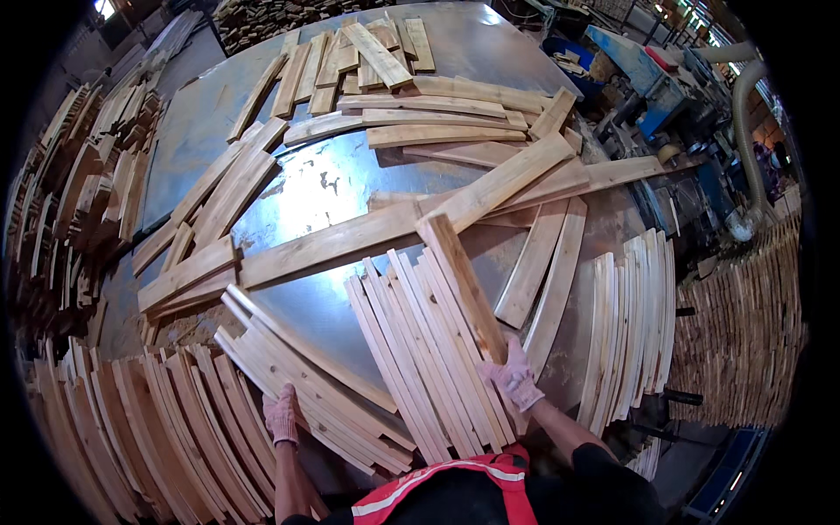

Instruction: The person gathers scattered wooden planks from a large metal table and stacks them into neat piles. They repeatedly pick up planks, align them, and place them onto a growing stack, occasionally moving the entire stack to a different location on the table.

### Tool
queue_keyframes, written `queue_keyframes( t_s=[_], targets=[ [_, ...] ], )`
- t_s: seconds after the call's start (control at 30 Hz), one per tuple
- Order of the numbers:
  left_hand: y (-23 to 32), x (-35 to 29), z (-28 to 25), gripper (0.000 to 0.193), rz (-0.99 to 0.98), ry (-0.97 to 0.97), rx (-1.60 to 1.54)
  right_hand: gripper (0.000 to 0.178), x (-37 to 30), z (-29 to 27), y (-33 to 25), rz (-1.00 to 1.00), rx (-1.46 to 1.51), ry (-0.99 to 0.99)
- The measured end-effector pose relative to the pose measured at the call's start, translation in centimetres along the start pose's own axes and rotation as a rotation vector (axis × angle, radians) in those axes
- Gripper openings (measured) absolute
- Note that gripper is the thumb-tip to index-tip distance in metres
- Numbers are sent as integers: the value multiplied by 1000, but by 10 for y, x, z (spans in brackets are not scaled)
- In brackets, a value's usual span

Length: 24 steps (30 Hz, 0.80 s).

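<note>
Both my hands wear pale pink work gloves. My right hand point(514, 376) is closed round the near end of a brownish wooden plank point(464, 289), which slants up and away to the left. That plank lies along the right side of a row of pale wooden slats point(411, 341) set edge to edge in front of me. My left hand point(282, 414) is closed at the outer edge of a second, fanned group of wooden slats point(306, 376); its fingertips are partly hidden. The near ends of both groups lie close to my body.
Loose boards point(446, 131) lie across the metal table point(490, 44). Stacked boards point(157, 429) stand at the near left, with more wood point(96, 184) beyond. Upright slats point(630, 324) and a large stack point(744, 324) fill the right, below blue machinery point(652, 74) with a hose point(748, 131).
</note>
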<state>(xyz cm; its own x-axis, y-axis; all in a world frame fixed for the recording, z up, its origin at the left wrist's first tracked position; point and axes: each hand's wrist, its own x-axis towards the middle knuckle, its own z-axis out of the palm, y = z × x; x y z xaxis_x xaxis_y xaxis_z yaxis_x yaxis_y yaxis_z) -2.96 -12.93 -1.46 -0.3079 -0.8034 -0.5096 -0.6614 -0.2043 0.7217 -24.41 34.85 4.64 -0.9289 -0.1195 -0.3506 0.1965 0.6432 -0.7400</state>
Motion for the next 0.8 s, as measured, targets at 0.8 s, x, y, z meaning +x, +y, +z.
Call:
queue_keyframes(
  t_s=[0.8],
  targets=[
    [52,-18,34,67,338,86,-290,90,-27,249,-219,143,-136,-571]
  ],
)
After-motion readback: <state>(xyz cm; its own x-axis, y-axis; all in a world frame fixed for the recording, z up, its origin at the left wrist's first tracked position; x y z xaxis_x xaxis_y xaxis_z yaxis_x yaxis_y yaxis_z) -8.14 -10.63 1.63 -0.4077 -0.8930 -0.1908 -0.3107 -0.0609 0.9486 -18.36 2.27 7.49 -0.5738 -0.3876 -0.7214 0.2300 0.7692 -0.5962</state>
